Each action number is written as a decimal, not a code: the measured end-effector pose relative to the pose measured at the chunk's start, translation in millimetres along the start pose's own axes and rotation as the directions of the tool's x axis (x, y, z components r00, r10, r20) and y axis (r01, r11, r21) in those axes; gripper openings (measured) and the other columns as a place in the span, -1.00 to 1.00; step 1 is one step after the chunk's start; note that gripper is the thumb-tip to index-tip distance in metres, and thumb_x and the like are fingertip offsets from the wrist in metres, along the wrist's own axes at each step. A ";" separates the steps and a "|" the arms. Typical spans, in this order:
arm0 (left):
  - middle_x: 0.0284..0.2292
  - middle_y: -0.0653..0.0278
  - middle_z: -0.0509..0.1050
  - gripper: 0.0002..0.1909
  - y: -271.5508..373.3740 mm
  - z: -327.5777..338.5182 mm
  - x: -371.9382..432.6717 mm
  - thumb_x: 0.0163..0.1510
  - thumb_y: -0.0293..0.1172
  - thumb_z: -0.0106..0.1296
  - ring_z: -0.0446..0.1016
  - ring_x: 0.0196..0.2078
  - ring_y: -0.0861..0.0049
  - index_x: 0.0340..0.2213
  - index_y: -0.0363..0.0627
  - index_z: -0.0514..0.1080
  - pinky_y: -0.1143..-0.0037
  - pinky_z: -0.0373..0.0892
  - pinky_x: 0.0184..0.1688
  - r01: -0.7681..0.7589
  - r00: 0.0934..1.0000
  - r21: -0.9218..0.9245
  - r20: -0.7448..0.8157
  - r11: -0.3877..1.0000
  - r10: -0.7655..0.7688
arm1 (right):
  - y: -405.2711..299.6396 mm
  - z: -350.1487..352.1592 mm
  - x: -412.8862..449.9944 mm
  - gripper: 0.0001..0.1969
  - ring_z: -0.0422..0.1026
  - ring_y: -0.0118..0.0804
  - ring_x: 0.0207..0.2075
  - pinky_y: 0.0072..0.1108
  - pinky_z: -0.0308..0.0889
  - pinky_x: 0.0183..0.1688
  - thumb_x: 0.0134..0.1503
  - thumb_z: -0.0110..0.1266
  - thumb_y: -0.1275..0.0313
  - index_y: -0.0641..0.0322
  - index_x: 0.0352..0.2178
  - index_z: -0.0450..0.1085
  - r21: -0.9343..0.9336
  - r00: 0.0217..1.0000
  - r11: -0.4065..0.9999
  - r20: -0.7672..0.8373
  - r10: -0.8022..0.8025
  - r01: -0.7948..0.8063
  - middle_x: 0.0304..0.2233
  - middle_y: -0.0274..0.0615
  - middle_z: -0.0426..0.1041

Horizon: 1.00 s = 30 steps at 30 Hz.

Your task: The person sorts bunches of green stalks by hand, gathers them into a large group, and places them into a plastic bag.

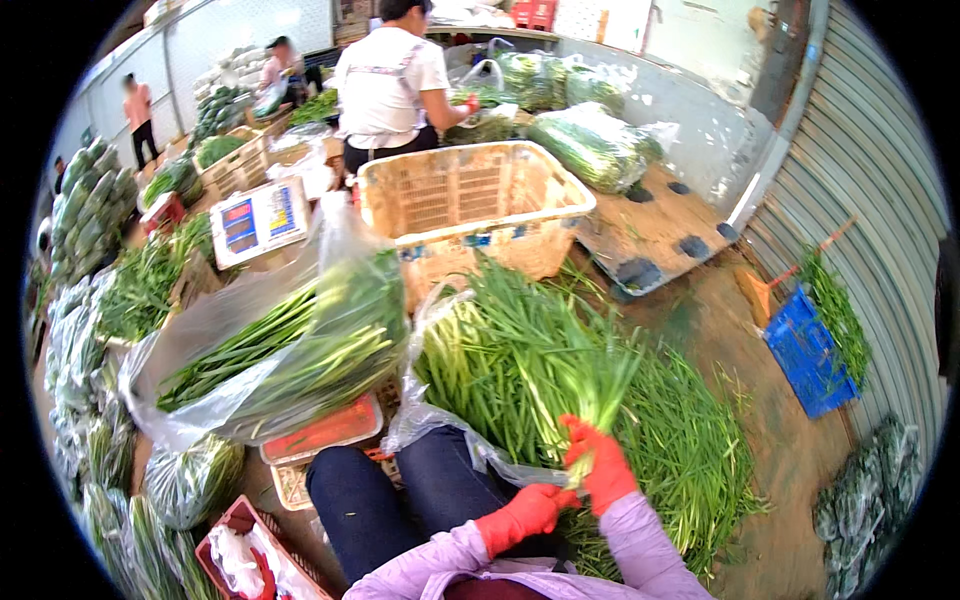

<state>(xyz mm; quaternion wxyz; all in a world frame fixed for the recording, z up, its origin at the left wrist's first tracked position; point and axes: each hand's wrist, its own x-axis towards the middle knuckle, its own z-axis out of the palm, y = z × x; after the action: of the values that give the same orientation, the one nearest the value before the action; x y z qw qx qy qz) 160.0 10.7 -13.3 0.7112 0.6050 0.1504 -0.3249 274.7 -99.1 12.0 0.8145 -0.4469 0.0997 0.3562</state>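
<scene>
My right hand (601, 463), in a red glove, grips a bunch of green chive-like stalks (600, 382) near its pale lower end, with the leaves fanning up and away. My left hand (525, 516), also red-gloved, is beside the bunch's cut ends, its fingertips close to them; whether they pinch any stalks is hard to see. Under and beyond the hands, a heap of the same greens (487, 375) lies on a clear plastic sheet (420, 420) by my knees. More loose greens (690, 450) spread over the ground to the right.
A clear bag of long greens (300, 352) lies at left. Beyond the heap stands a large beige crate (480, 232). A person (390, 82) works behind it. A red crate (262, 555) is at lower left, and a blue basket (806, 352) leans by the corrugated wall (877, 187).
</scene>
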 end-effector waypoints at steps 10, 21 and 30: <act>-0.27 -0.02 0.43 -0.22 25.2 -28.7 -45.2 -0.16 -0.24 0.14 0.39 -0.24 0.05 0.11 -0.03 0.09 0.25 0.31 -0.19 -0.532 0.597 0.818 0.178 0.220 0.782 | -146.7 156.2 -18.7 -0.55 0.28 -0.66 -0.63 -0.77 0.24 -0.63 0.13 -0.06 0.36 0.33 0.03 0.15 0.219 0.725 0.823 0.393 -0.566 0.524 -0.51 -0.46 0.39; -0.18 0.06 0.43 -0.53 74.6 -281.6 -307.1 -0.05 -0.38 0.01 0.43 -0.18 0.17 -0.03 -0.01 0.27 0.35 0.34 -0.16 0.616 0.087 0.699 -0.519 0.363 0.850 | 13.8 438.5 35.2 -0.61 0.44 -0.37 -0.43 -0.55 0.35 -0.39 0.02 0.08 0.44 0.19 -0.07 0.28 -0.123 0.118 0.653 0.992 0.051 0.747 -0.36 -0.20 0.46; -0.31 0.28 0.45 -0.69 65.5 -340.1 -418.7 -0.29 -0.47 0.05 0.38 -0.16 0.30 -0.36 0.02 0.42 0.39 0.27 -0.08 0.864 0.006 0.342 -0.740 0.369 0.673 | 38.0 368.1 200.7 -0.81 0.48 0.00 -0.33 -0.30 0.37 -0.32 -0.05 -0.06 0.43 0.16 -0.42 0.48 -0.224 0.611 -0.812 0.768 0.193 0.538 -0.40 -0.01 0.48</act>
<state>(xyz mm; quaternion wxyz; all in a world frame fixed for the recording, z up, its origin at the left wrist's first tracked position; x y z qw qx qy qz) -48.2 457.7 215.0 -0.1562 0.8722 0.4483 0.1175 337.7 306.7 104.3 -0.0480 -0.7715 -0.6319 -0.0557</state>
